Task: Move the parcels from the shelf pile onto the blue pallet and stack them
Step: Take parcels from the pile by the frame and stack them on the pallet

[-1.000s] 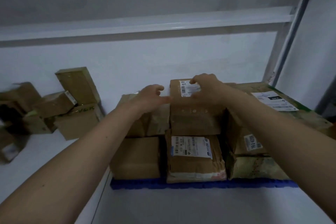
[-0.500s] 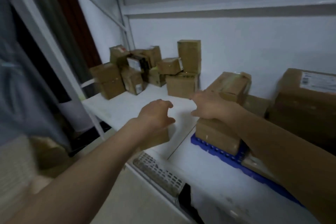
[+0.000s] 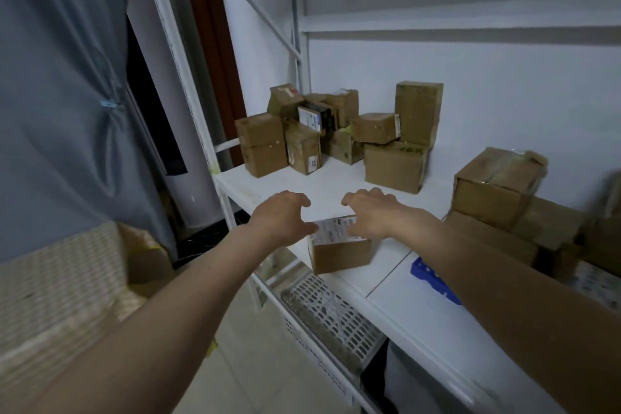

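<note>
2 hands, left (image 3: pixel 280 217) and right (image 3: pixel 371 212), now off the blue plastic pallet (image 3: pixel 433 279) stack, empty, fingers loosely curled over a small labelled brown cardboard parcel (image 3: pixel 339 245) at the white shelf (image 3: pixel 336 186) edge; next pick starting, pile (image 3: pixel 336 131) waits behind

Your left hand (image 3: pixel 280 217) and right hand (image 3: pixel 369 212) reach out over the white shelf (image 3: pixel 339 185), fingers loosely curled and holding nothing, with a small labelled box (image 3: pixel 339 245) at the shelf's front edge just beneath and between them. Further back on the shelf sits the pile (image 3: pixel 339 129) of brown parcels, well apart from your hands. To your right the blue pallet (image 3: pixel 431 277) shows a corner past your forearm, with stacked parcels (image 3: pixel 497 191) on it.
</note>
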`<state>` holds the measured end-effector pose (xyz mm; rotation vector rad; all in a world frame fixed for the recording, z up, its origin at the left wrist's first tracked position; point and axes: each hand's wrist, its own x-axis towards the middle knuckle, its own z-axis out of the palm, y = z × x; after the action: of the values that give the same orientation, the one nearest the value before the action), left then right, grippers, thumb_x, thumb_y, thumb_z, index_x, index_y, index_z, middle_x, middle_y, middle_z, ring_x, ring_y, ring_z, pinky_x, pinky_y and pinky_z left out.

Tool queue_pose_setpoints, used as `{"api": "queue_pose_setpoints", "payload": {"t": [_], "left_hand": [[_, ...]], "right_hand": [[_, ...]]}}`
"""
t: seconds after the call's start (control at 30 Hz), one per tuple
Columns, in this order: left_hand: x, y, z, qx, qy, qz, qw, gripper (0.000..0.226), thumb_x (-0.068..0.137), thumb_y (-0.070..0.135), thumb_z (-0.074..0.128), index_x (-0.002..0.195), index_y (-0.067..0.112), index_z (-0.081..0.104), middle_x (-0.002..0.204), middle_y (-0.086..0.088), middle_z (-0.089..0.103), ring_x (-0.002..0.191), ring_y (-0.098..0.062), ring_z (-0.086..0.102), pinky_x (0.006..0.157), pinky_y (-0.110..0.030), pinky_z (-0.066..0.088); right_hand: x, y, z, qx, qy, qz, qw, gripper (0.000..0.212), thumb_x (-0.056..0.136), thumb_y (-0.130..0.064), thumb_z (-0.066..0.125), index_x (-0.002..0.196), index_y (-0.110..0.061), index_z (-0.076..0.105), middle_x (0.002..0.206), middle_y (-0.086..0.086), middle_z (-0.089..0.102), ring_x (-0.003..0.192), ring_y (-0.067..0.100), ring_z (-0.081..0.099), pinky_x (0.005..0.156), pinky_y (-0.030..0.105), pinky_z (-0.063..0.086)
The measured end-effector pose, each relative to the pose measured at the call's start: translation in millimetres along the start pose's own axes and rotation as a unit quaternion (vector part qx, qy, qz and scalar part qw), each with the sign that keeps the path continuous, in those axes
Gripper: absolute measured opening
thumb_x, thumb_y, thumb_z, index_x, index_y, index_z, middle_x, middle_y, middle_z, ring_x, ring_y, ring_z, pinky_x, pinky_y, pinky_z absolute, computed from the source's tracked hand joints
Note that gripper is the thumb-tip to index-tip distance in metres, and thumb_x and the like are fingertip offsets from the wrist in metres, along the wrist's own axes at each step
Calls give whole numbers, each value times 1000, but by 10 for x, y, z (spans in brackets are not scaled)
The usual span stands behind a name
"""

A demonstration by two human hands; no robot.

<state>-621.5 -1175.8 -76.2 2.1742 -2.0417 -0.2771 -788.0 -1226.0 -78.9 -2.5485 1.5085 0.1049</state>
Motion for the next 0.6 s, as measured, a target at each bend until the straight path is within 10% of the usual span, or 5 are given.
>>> {"api": "queue_pose_setpoints", "payload": {"t": [0.6], "left_hand": [[956,-2477,-536,-2,-41,-25,999,62,88,45,63,141,20,44,145,-1,45,126,-21,48,101,-34,44]], "right_hand": [[1967,-1678,-117,37,-4,27,999,62,91,-41,56,144,-19,32,148,7,34,136,31,28,108,43,27]]}}
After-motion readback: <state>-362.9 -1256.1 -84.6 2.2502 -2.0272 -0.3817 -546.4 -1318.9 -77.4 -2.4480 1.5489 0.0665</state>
